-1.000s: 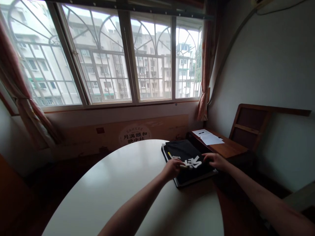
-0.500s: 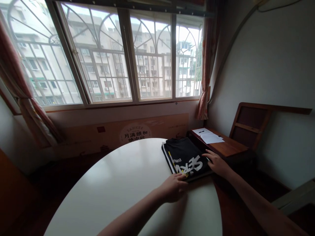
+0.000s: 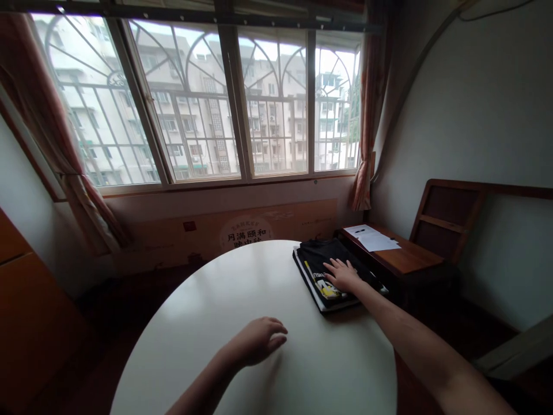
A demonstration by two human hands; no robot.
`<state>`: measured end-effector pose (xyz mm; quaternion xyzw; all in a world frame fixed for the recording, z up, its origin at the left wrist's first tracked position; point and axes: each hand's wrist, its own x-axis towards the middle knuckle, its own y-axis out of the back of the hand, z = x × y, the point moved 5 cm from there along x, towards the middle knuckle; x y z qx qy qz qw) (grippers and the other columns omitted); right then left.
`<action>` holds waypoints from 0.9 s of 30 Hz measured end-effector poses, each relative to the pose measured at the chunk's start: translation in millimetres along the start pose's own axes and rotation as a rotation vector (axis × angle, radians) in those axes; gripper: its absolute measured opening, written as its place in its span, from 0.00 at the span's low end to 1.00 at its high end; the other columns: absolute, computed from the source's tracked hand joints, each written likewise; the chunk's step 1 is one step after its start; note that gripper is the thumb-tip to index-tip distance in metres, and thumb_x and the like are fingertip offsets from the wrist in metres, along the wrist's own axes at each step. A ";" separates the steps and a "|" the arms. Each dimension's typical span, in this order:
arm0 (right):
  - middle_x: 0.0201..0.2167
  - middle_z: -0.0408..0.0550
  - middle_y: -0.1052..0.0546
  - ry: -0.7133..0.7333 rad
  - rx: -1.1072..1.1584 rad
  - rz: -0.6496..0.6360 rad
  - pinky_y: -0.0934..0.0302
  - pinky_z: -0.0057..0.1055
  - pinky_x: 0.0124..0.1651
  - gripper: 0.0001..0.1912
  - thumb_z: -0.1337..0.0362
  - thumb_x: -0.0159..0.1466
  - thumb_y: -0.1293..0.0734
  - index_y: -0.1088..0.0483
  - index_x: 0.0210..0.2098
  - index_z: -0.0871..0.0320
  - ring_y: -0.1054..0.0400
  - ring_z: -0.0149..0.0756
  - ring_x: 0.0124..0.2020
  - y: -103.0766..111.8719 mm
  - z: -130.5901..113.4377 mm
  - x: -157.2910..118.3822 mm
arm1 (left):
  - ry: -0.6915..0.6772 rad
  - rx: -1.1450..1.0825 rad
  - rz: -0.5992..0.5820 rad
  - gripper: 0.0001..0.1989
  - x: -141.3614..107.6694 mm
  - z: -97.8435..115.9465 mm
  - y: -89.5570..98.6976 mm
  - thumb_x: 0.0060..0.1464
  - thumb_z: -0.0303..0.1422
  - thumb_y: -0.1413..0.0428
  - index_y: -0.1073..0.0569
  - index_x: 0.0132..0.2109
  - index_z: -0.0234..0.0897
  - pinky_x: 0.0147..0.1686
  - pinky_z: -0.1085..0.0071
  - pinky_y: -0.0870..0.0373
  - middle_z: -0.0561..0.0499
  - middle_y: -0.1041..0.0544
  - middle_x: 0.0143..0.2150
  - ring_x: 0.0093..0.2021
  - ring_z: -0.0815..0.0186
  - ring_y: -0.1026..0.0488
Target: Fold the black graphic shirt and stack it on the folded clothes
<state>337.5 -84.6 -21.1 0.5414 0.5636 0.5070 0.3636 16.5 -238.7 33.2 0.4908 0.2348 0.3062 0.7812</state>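
Note:
A stack of folded T-shirts (image 3: 322,253) lies near the right edge of the white round table (image 3: 207,305). The top one is black with white and yellow print, and white and dark layers show along its left side. My right hand (image 3: 344,275) rests flat on the print with its fingers spread, covering part of the lettering. Over the table, to the left of the stack and nearer to me, my left hand (image 3: 261,340) holds nothing; its fingers are slightly bent, with the thumb apart from them.
Beyond the stack on the right stands a low wooden table (image 3: 406,256) with white papers (image 3: 374,237) and a pen on it. A wooden chair back (image 3: 449,216) leans by the wall. Printed cardboard (image 3: 199,230) stands below the barred window.
My left hand has let go of the stack's near edge and moved left, toward me. The right hand has moved from the stack's right edge onto the top shirt. The view has shifted slightly.

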 end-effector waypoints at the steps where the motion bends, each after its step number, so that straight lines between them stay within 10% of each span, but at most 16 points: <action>1: 0.72 0.63 0.43 -0.004 0.005 -0.008 0.63 0.66 0.70 0.31 0.51 0.70 0.39 0.37 0.69 0.57 0.52 0.63 0.72 -1.0 -1.7 -2.1 | 0.070 0.009 0.027 0.19 -7.2 -17.2 5.5 0.66 0.43 0.52 0.20 0.54 0.46 0.59 0.62 0.31 0.50 0.19 0.56 0.56 0.57 0.24; 5: 0.74 0.59 0.48 0.060 0.042 0.022 0.63 0.59 0.72 0.34 0.52 0.69 0.37 0.43 0.71 0.55 0.58 0.56 0.75 4.8 -32.7 -15.4 | 0.356 0.074 0.196 0.25 -25.9 -89.9 17.8 0.68 0.44 0.57 0.25 0.61 0.39 0.66 0.61 0.39 0.45 0.27 0.65 0.67 0.56 0.33; 10: 0.74 0.56 0.47 0.266 0.229 0.098 0.62 0.52 0.74 0.36 0.57 0.67 0.34 0.45 0.72 0.54 0.59 0.50 0.75 -16.4 -128.7 -39.1 | 0.568 0.162 0.326 0.25 -30.3 -145.4 6.6 0.68 0.35 0.58 0.32 0.66 0.31 0.70 0.49 0.50 0.36 0.37 0.71 0.73 0.51 0.44; 16: 0.72 0.55 0.41 0.404 0.286 0.036 0.62 0.50 0.75 0.30 0.66 0.66 0.36 0.35 0.67 0.55 0.53 0.49 0.74 -65.5 -208.2 -60.1 | 0.580 0.213 0.312 0.24 -33.0 -158.1 -3.4 0.66 0.35 0.53 0.31 0.65 0.36 0.70 0.52 0.50 0.40 0.37 0.72 0.73 0.53 0.44; 27: 0.74 0.58 0.47 0.269 0.193 -0.159 0.66 0.55 0.73 0.35 0.48 0.70 0.41 0.43 0.72 0.55 0.59 0.56 0.75 -76.0 -211.7 -52.3 | 0.603 0.264 0.288 0.26 -37.9 -156.9 -10.4 0.65 0.36 0.54 0.33 0.68 0.37 0.70 0.52 0.49 0.39 0.38 0.73 0.73 0.52 0.45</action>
